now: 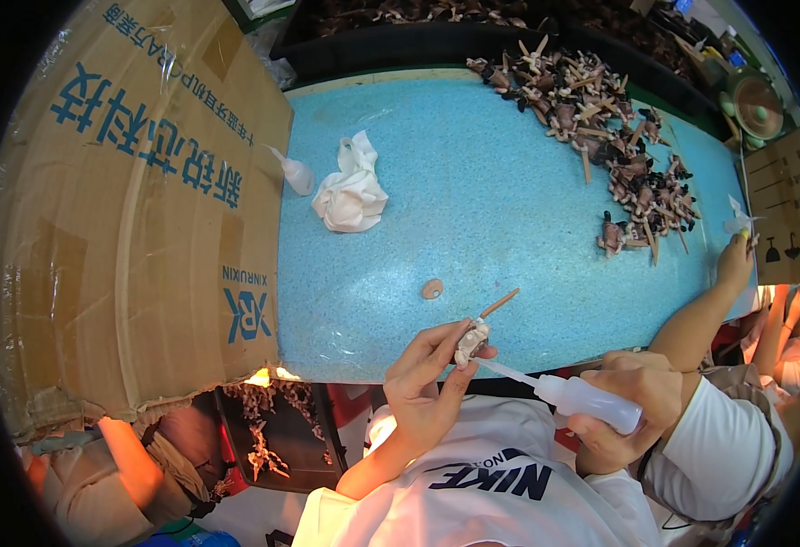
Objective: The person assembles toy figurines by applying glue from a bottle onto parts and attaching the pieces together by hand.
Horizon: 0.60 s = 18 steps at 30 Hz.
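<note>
My left hand (pixel 425 378) pinches a small pale figurine (pixel 472 343) between thumb and fingers, above the table's near edge. A thin reddish-brown stick (pixel 500 303) juts up and to the right from the figurine. Closed around a translucent white squeeze bottle (pixel 590 401) is my right hand (pixel 642 397). The bottle lies tilted, and its long narrow nozzle reaches left to the figurine's underside; whether it touches cannot be made out. A small tan rounded piece (pixel 431 289) rests on the blue tabletop (pixel 509 219), just beyond my left hand.
Crumpled white tissue (pixel 353 191) and a second squeeze bottle (pixel 296 173) stand at the left, beside a large cardboard box (pixel 145 228). Many brown figurines with sticks (pixel 633 155) are heaped at the far right. A co-worker's hand (pixel 736 260) reaches in at right. A dark tray (pixel 281 438) sits below the edge.
</note>
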Motion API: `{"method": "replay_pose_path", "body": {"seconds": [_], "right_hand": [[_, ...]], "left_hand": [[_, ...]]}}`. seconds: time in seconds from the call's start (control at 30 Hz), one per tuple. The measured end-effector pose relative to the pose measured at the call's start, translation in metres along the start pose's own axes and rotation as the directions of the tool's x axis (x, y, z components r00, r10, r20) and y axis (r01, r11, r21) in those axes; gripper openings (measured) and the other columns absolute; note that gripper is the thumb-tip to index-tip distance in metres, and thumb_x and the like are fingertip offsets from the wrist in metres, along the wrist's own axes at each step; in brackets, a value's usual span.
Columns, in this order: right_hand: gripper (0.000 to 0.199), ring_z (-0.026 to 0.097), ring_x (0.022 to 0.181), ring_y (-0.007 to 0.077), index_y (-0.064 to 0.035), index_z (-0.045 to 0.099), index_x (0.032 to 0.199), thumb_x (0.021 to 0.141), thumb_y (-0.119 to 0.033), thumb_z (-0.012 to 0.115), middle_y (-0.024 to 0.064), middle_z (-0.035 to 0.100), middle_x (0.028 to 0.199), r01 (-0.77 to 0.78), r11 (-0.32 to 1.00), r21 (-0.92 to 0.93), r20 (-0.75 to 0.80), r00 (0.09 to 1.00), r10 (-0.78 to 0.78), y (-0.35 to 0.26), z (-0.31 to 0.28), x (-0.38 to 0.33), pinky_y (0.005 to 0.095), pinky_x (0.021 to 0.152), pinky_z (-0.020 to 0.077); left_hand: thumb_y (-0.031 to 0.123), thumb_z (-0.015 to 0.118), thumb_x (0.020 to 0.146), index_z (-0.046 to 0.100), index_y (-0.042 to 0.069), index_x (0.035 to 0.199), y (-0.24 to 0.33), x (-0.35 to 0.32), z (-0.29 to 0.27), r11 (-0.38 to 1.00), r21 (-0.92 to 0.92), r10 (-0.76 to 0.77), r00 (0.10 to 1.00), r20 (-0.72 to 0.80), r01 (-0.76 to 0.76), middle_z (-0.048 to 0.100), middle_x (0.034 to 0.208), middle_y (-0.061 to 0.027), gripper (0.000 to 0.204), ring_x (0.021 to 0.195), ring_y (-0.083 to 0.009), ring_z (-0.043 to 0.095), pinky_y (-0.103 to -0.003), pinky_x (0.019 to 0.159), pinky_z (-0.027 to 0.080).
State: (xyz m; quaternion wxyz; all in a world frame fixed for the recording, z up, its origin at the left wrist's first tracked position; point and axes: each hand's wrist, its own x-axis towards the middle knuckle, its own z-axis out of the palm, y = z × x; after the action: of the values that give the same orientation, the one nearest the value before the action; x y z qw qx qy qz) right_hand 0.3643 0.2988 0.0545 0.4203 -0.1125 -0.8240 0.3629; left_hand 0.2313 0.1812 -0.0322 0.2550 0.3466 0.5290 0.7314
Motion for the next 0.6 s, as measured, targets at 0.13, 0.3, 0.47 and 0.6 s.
{"method": "replay_pose_path", "body": {"seconds": [0.13,0.3,0.47,0.6], "right_hand": [[0.03,0.042,0.032,0.0147,0.006,0.058,0.07,0.056,-0.011,0.077,0.0066,0.047,0.044,0.008,1.0,0.008,-0.005,1.0,-0.008,0.0009,0.0004,-0.0012,0.0243,0.031,0.0271],[0.029,0.042,0.032,0.0148,0.0059,0.058,0.07,0.056,-0.011,0.077,0.0064,0.046,0.043,-0.001,1.0,0.015,-0.017,1.0,0.001,0.0005,0.0002,-0.0017,0.0243,0.031,0.0272],[0.029,0.042,0.032,0.0154,0.0056,0.058,0.072,0.057,-0.011,0.076,0.0066,0.047,0.044,-0.015,1.0,0.013,0.042,0.999,0.014,0.0009,-0.0025,-0.0021,0.0247,0.032,0.0279],[0.029,0.042,0.033,0.0155,0.0054,0.058,0.073,0.058,-0.012,0.076,0.0065,0.047,0.045,-0.016,1.0,0.009,-0.008,1.0,0.016,0.001,-0.0019,-0.004,0.0249,0.032,0.0278]], "left_hand": [[0.007,0.057,0.085,0.058,-0.006,0.108,0.0012,-0.0003,-0.0002,1.0,-0.011,-0.01,1.0,-0.005,0.01,0.053,0.108,-0.0177,0.027,0.082,-0.0288,0.064,-0.032,0.069,0.053],[0.001,0.056,0.083,0.056,-0.007,0.11,0.0029,0.0002,0.0004,1.0,-0.026,-0.004,1.0,0.001,0.004,0.054,0.107,-0.0185,0.028,0.084,-0.0273,0.064,-0.031,0.072,0.052],[-0.005,0.056,0.082,0.055,-0.007,0.113,0.0021,-0.0017,-0.001,1.0,-0.018,-0.012,1.0,0.007,0.012,0.056,0.106,-0.0191,0.031,0.085,-0.0257,0.064,-0.029,0.074,0.05],[0.001,0.056,0.084,0.059,-0.005,0.106,0.0014,-0.0022,-0.0002,1.0,-0.015,-0.026,1.0,-0.004,0.026,0.054,0.107,-0.0169,0.024,0.083,-0.0284,0.063,-0.032,0.07,0.053]]}}
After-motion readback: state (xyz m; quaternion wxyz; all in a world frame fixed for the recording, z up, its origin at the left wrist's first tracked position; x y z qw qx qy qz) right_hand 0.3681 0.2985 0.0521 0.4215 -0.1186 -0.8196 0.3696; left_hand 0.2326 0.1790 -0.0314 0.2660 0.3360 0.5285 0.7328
